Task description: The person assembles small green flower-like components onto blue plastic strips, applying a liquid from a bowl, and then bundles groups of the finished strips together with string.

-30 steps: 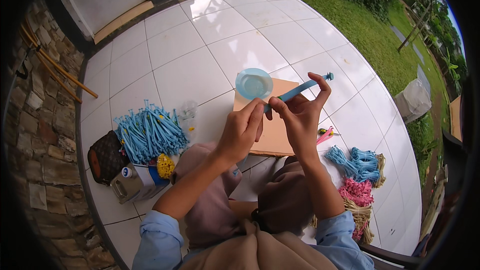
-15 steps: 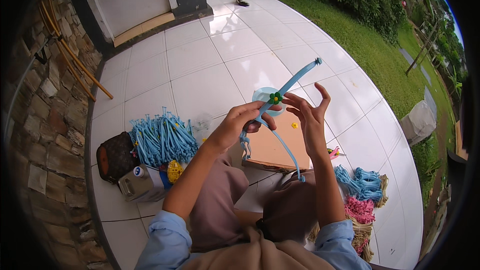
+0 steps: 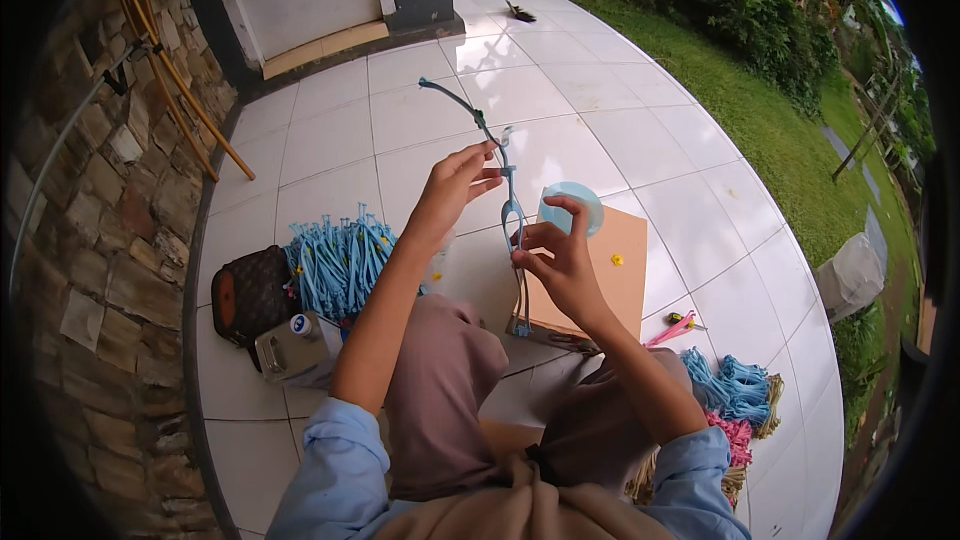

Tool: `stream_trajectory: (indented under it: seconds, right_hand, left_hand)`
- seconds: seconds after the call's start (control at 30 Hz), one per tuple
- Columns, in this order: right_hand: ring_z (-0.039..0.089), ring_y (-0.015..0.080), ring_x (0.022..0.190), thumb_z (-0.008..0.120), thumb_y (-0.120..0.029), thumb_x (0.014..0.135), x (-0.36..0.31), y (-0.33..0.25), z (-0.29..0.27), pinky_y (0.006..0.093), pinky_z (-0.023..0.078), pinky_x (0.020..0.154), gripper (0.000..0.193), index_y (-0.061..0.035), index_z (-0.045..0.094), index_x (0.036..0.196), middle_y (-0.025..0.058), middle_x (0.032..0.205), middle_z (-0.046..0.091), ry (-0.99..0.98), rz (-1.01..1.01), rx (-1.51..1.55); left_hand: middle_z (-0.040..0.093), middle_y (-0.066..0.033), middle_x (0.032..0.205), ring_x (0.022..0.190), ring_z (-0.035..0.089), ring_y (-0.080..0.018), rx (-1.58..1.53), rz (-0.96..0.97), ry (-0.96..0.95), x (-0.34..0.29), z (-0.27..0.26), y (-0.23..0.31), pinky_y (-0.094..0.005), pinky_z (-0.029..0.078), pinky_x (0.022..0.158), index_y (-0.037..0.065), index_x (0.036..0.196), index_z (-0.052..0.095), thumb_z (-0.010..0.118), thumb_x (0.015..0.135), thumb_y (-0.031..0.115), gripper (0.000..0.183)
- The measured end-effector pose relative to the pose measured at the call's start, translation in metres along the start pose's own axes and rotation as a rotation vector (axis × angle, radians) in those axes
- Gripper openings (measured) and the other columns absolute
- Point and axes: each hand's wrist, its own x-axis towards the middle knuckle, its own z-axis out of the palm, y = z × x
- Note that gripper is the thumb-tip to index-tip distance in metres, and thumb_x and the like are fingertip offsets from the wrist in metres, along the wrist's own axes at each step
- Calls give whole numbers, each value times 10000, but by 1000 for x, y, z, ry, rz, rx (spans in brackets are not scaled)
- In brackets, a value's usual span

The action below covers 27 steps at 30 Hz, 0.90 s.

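Note:
A thin light-blue strap [image 3: 513,185] with knotted ends hangs upright between my hands, above a cardboard box. Its upper part bends away to the left and carries a dark green piece seen edge-on. My left hand [image 3: 455,190] pinches the strap in its upper half. Lower down, my right hand [image 3: 560,260] grips it between thumb and fingers, just below a loop-like opening. The strap's lower end dangles in front of the cardboard box [image 3: 625,305]. On the box are a translucent blue bowl [image 3: 585,215] and a small yellow flower piece [image 3: 617,260].
To the left lie a heap of blue straps [image 3: 340,265], a brown bag [image 3: 250,300] and a metal can [image 3: 290,350]. On the right are a pink strap [image 3: 672,330], blue bundles [image 3: 735,385] and a pink bundle [image 3: 733,435]. A stone wall [image 3: 90,240] borders the tiles.
The strap has turned from slanting up-right to near upright, its flower now edge-on. My right hand has come down and closed on its lower part; my left hand has moved up.

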Motion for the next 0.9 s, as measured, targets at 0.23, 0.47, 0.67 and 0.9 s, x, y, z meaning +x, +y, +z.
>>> stream_trajectory:
  seconds: [0.23,0.47,0.67,0.9]
  right_hand:
    - [627,217,793,561,-76,865,7,-19,-20,322,520,737,492,-71,217,1217,197,957,612,-47,195,100]
    - [608,228,845,565,-70,847,-6,-36,-55,336,509,759,495,-55,273,1246,207,1143,532,-63,70,-24]
    - [609,182,791,650,-91,801,-10,-47,-60,283,480,742,629,-44,250,1284,199,1043,595,147,55,75]
    - [626,183,764,622,-39,809,-15,-53,-65,295,481,771,615,-26,237,1289,184,883,652,342,-50,-9]
  left_hand:
    - [419,-107,1225,1152,435,-266,1291,800,-238,-48,27,-8,-432,320,1005,100,1359,246,649,691,45,782]
    - [452,-104,591,554,472,-197,824,120,-317,-52,30,-18,-326,344,537,50,1132,392,380,916,156,241]
    - [362,-44,573,536,373,-121,720,76,-390,-48,45,-29,-281,313,522,67,1018,338,383,896,161,160]
    - [513,-95,645,505,431,-104,168,34,-353,-47,42,-42,-221,347,470,99,929,303,267,918,269,174]
